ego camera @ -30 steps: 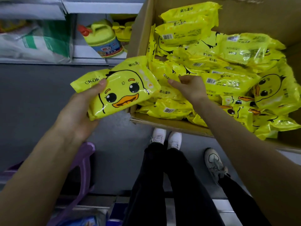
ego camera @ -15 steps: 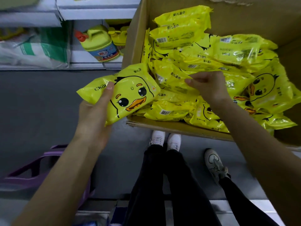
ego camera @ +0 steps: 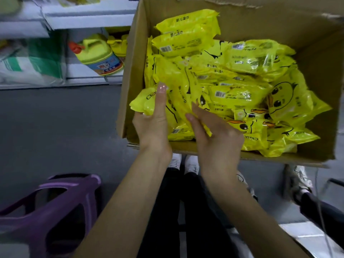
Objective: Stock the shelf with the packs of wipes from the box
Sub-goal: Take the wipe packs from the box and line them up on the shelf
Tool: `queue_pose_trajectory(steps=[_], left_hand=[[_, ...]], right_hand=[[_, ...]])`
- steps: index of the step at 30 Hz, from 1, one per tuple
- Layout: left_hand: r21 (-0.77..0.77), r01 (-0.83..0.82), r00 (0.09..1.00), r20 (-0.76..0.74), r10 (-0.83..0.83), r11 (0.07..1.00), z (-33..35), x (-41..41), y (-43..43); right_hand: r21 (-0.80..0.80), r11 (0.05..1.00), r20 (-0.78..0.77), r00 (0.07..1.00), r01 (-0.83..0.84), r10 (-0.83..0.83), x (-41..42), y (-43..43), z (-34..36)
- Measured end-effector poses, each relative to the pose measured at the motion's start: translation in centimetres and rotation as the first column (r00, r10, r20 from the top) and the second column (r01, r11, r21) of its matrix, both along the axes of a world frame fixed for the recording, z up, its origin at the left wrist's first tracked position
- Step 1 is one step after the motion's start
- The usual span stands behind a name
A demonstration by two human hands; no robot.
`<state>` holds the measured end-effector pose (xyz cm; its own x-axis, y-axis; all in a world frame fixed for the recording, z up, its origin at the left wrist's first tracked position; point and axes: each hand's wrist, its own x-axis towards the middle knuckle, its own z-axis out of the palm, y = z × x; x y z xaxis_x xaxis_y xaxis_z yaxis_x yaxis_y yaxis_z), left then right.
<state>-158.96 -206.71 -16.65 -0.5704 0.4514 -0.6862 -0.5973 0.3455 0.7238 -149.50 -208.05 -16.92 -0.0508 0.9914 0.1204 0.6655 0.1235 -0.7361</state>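
An open cardboard box (ego camera: 130, 71) holds several yellow packs of wipes (ego camera: 245, 62) printed with a duck face. My left hand (ego camera: 154, 125) grips one pack (ego camera: 143, 103) over the box's near left corner, thumb lying along its front. My right hand (ego camera: 216, 138) pinches a second pack (ego camera: 178, 84), which stands on edge and leans against the first. The white shelf (ego camera: 89, 17) is at the upper left, apart from both hands.
A yellow jug with a red cap (ego camera: 96, 54) and white-green bags (ego camera: 29, 66) stand on the lower shelf. A purple plastic basket (ego camera: 55, 207) sits on the grey floor at the lower left. My legs and white shoes (ego camera: 186, 162) are below the box; another person's shoes (ego camera: 297, 179) are at the right.
My right hand lifted a second pack out of the box and brought it left against the first. My left hand moved right with its pack, over the box's corner.
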Motion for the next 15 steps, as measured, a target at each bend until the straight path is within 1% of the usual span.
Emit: queue_pose_trajectory(steps=[1, 3, 7, 9, 11, 12, 13, 15], left_hand=[[0.008, 0.009, 1.0, 0.008, -0.009, 1.0, 0.0, 0.2, 0.2], [0.006, 0.051, 0.998, 0.022, -0.051, 0.999, 0.0, 0.4, 0.5], [-0.029, 0.21, 0.977, 0.055, -0.208, 0.977, -0.2, 0.2, 1.0], [-0.053, 0.277, 0.957, 0.103, -0.271, 0.959, -0.5, 0.6, 1.1], [-0.039, 0.27, 0.959, 0.104, -0.265, 0.962, -0.4, 1.4, 1.1], [-0.063, 0.27, 0.959, 0.11, -0.262, 0.961, 0.0, 1.7, 1.1], [-0.077, 0.262, 0.96, 0.123, -0.251, 0.962, 0.1, 1.7, 1.1], [-0.087, 0.22, 0.964, 0.174, -0.203, 0.972, 0.1, 1.5, 1.1]], right_hand=[[0.068, 0.997, 0.047, 0.998, -0.036, 0.033, -0.3, -0.4, -0.3], [0.138, 0.986, 0.119, 0.99, -0.089, 0.073, -0.3, -0.7, -0.7], [0.209, 0.957, 0.217, 0.964, -0.2, 0.154, 0.9, -1.0, -0.8], [0.23, 0.942, 0.269, 0.947, -0.242, 0.178, 1.6, -1.0, -0.8], [0.235, 0.929, 0.325, 0.923, -0.288, 0.204, 1.8, -1.2, -0.6], [0.224, 0.925, 0.343, 0.913, -0.307, 0.22, 1.8, -1.3, -0.4], [0.205, 0.927, 0.344, 0.91, -0.315, 0.233, 1.7, -1.3, -0.1], [0.146, 0.941, 0.29, 0.922, -0.306, 0.255, 1.6, -1.2, 0.8]])
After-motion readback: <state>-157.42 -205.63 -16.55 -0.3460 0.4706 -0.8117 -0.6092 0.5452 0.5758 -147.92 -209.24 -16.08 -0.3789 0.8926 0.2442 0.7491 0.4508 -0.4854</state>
